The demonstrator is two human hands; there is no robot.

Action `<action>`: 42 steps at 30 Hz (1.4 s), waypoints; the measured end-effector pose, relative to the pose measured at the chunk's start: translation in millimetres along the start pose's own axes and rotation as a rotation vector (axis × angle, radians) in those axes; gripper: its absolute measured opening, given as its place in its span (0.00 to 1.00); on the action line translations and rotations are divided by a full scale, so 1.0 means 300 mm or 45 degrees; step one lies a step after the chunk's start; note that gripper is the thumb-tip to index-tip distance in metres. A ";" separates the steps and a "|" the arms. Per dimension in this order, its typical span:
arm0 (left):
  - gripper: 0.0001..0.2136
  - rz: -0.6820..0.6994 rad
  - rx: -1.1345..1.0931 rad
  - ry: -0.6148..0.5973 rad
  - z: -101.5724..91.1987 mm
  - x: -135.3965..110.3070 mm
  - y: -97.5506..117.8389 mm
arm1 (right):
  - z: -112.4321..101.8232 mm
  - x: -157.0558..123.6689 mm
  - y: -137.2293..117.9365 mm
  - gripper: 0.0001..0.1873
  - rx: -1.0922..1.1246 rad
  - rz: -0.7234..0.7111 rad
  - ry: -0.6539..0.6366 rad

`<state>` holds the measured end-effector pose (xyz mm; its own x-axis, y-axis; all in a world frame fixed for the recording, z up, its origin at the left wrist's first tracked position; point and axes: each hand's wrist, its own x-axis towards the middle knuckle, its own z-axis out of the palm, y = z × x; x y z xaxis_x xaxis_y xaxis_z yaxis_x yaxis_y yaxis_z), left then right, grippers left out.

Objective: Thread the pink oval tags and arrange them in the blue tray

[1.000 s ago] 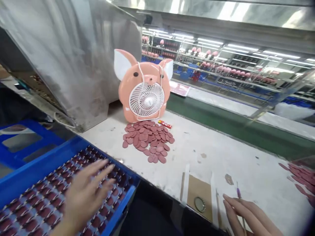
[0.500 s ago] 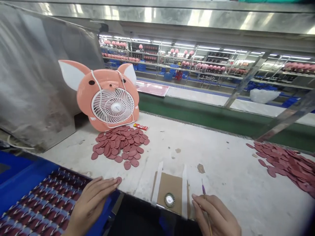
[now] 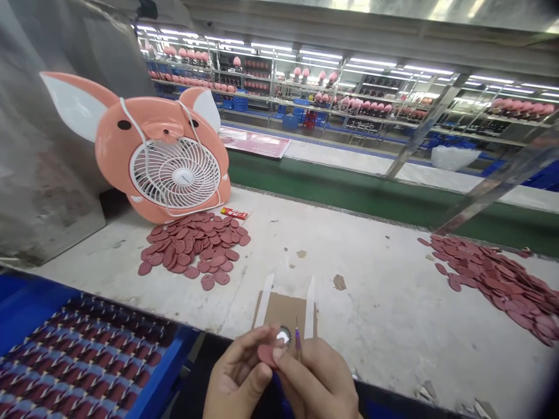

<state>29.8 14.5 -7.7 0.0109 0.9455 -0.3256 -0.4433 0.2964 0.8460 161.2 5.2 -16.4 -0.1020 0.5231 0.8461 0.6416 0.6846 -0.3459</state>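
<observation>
My left hand point(image 3: 238, 372) and my right hand point(image 3: 317, 378) meet low in the middle of the view, above the near edge of the bench. My left fingers pinch a dull red oval disc point(image 3: 266, 356), which also touches my right fingers. My right hand holds a thin stick with a purple tip point(image 3: 297, 338) upright. Just behind the fingers, a round metal-rimmed piece point(image 3: 283, 336) lies on a brown cardboard sheet point(image 3: 279, 308), partly hidden by them. White strips point(image 3: 264, 300) run along the sheet's sides.
A loose heap of red discs point(image 3: 192, 247) lies before a pink pig-shaped fan point(image 3: 174, 169) with a small red-and-yellow box point(image 3: 233, 213) beside it. Another heap point(image 3: 489, 279) lies at right on the white bench point(image 3: 371, 279). A blue tray of discs point(image 3: 82, 361) sits at lower left.
My left hand has moved right from the tray edge, carrying the disc, and now meets my right hand over the cardboard. The view has swung, so the bench contents appear shifted left and up.
</observation>
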 end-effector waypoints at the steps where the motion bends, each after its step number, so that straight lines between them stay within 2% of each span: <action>1: 0.20 -0.088 -0.060 -0.033 0.003 0.007 -0.003 | -0.004 0.004 0.000 0.13 -0.039 -0.032 -0.032; 4: 0.17 -0.208 -0.167 -0.014 -0.008 0.024 -0.002 | -0.022 0.022 0.006 0.15 0.087 0.064 -0.110; 7: 0.19 -0.244 -0.213 0.095 -0.033 0.035 0.022 | -0.052 0.029 0.034 0.19 0.335 0.401 -0.123; 9: 0.22 -0.237 -0.222 0.163 -0.047 0.035 0.044 | -0.073 0.022 0.060 0.18 0.436 0.621 -0.077; 11: 0.23 -0.220 -0.215 0.210 -0.054 0.031 0.063 | -0.085 0.006 0.084 0.15 0.484 0.738 -0.036; 17: 0.24 -0.281 -0.157 0.184 -0.075 0.017 0.066 | -0.068 -0.034 0.090 0.17 0.372 0.734 -0.117; 21: 0.22 -0.341 -0.175 0.143 -0.091 0.024 0.049 | -0.053 -0.032 0.076 0.17 0.275 0.698 -0.212; 26: 0.22 -0.368 -0.172 0.130 -0.089 0.027 0.049 | -0.049 -0.025 0.078 0.17 0.217 0.642 -0.248; 30: 0.22 -0.408 -0.166 0.089 -0.089 0.024 0.043 | -0.066 -0.021 0.056 0.15 0.278 0.681 -0.160; 36: 0.17 -0.527 -0.179 -0.163 -0.094 0.010 0.006 | -0.114 0.012 -0.046 0.16 0.481 0.693 0.028; 42: 0.17 -0.556 -0.159 -0.261 -0.071 -0.018 0.011 | -0.123 0.036 -0.108 0.17 0.526 0.631 -0.009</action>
<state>9.1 7.5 -12.0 0.3900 0.7474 -0.5379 -0.4615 0.6641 0.5881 167.3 -30.1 18.9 0.1253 0.8300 0.5434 0.2686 0.4989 -0.8240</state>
